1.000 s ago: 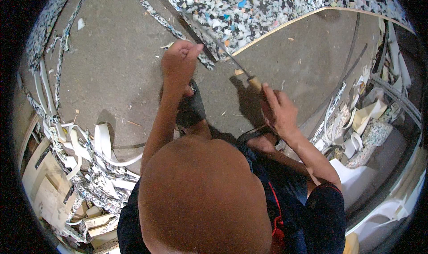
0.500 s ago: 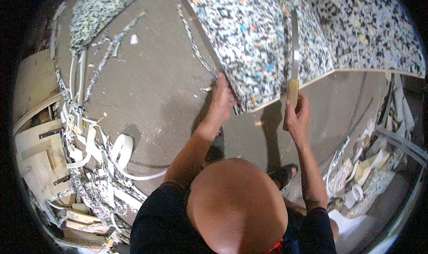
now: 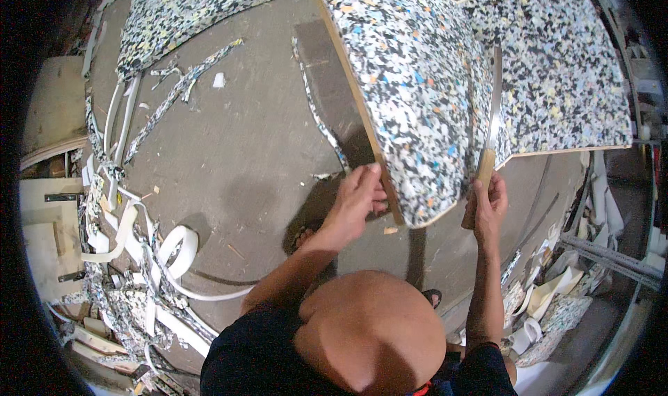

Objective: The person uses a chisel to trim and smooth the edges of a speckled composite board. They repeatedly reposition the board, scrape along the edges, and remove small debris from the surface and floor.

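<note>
My left hand has its fingertips on the near-left edge of a foam-covered board, with the fingers bent around that edge. Speckled black, white and coloured foam covers the board's top, and a bare brown strip shows along its left side. The board's left side stands off the floor, with a shadow below it. In my right hand is a long knife, its wooden handle wrapped by my fingers. The thin blade points away from me, over the right part of the foam.
Another foam-covered panel adjoins on the right. A speckled foam sheet lies at the far left. Thin foam offcuts are on the floor. White strips and scraps pile up at the left, more scraps at the right.
The board has turned and come nearer on the right, and its left side edge now shows. My left hand has bent its fingers around the edge. The knife has shifted right.
</note>
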A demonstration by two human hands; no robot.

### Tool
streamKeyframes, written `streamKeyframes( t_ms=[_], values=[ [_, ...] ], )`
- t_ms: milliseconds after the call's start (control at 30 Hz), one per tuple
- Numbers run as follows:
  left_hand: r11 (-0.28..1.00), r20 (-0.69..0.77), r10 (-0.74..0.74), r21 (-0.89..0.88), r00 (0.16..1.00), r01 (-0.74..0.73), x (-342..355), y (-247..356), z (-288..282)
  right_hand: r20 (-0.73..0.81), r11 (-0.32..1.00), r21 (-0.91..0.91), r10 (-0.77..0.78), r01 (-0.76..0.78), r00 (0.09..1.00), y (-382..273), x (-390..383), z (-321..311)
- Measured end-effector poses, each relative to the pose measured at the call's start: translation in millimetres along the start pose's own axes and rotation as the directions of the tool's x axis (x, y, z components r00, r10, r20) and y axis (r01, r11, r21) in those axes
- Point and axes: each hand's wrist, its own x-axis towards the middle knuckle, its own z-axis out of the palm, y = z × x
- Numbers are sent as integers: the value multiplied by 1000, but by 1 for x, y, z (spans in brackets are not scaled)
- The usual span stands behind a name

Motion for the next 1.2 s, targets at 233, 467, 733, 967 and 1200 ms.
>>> streamKeyframes(
  t_ms=[233,467,733,967,1200],
  values=[
    [931,183,309,142,933,-336,13,19,44,-67,988,-101,-122,115,990,-59,17,-33],
    [867,339,463,-365,819,-339,39,13,83,59,904,-299,-303,306,951,-102,15,-32],
    [856,313,495,-334,811,-394,45,7,78,152,829,-374,-387,416,909,-153,12,5],
    [855,344,457,-425,820,-298,40,10,71,368,540,-526,-552,657,748,-196,48,70],
    [858,377,425,-457,823,-234,37,15,69,400,538,-524,-529,660,749,-198,65,92]
  ],
)
